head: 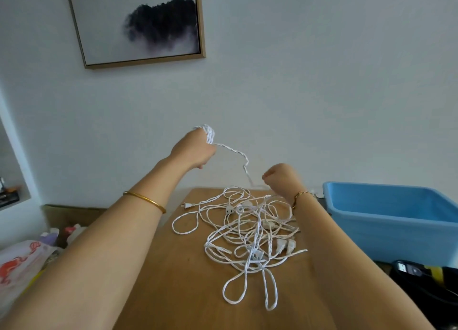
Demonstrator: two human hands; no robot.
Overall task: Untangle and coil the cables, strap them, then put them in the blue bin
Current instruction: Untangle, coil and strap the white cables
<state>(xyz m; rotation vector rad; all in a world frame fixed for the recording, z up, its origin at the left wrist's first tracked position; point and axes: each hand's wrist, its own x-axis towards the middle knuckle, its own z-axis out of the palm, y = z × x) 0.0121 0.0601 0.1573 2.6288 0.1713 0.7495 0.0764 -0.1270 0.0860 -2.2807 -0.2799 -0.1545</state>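
A tangle of white twisted cables (250, 235) with several plugs lies on the wooden table (173, 267). My left hand (194, 150) is raised above the table's far edge and grips a small coil of white cable (208, 133) wound round its fingers. From that coil a strand (244, 162) runs down to my right hand (278, 178), which is curled and pinches it just above the pile. The blue bin (394, 218) stands to the right of the table, with nothing visible inside it.
A framed picture (138, 22) hangs on the white wall behind. Bags and bottles (27, 260) crowd the floor at the left. A black and yellow device (421, 272) lies at the lower right, below the bin.
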